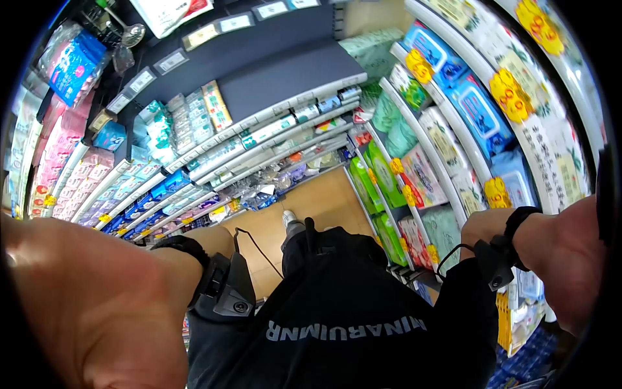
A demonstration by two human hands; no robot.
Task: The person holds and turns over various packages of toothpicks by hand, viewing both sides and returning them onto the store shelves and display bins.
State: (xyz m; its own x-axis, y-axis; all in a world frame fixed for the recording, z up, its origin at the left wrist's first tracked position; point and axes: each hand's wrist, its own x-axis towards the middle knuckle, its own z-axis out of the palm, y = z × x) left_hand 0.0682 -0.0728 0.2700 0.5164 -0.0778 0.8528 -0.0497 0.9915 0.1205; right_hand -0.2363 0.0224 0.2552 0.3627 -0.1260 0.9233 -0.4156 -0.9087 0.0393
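Observation:
My left hand (97, 305) is very close to the camera at the lower left, its fingers outside the view. A black strap and a small camera device (232, 292) sit on that wrist. At the right edge my right hand (573, 259) is raised near the camera, its fingers cut off by the dark rim. Its wrist carries a similar black device (494, 262) with a cable. Nothing held shows in either hand. Between them is my black shirt (337, 292) with grey lettering.
Shelves with small packs (84, 178) line the left side. A dark shelf board (278, 84) spans the top. On the right are blue wipe packs (476, 113) and green packs (389, 175). A shoe (289, 217) stands on the tan floor (317, 198).

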